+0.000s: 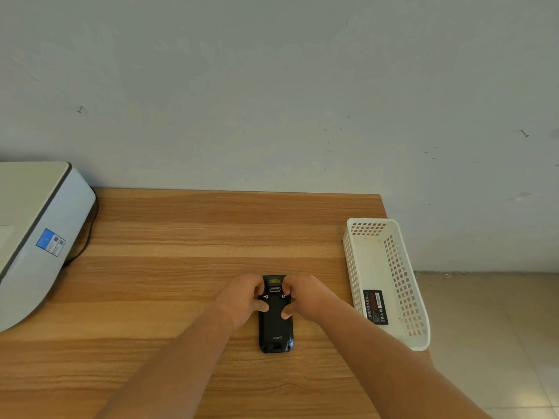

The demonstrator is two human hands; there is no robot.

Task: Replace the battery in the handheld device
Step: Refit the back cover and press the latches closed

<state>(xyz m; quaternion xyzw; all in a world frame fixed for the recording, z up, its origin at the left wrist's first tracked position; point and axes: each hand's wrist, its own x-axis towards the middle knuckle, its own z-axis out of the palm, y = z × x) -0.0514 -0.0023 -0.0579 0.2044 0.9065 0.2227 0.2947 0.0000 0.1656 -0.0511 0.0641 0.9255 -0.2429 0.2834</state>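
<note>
Lying face down on the wooden table [181, 237], the handheld device [276, 325] is gripped at its upper end by left hand [242, 297] and right hand [305, 296], fingers curled round its sides, thumbs pressing its back cover. Right of the grip, a white basket [393, 337] holds a battery [375, 306]. Uneven thumb pressure could jam the cover.

Soft, even light; faint shadows; wide-angle bending at edges.

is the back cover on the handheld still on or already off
Still on. The handheld device lies face down on the table, its black back unbroken, with both hands, left hand and right hand, gripping its top end.
</note>
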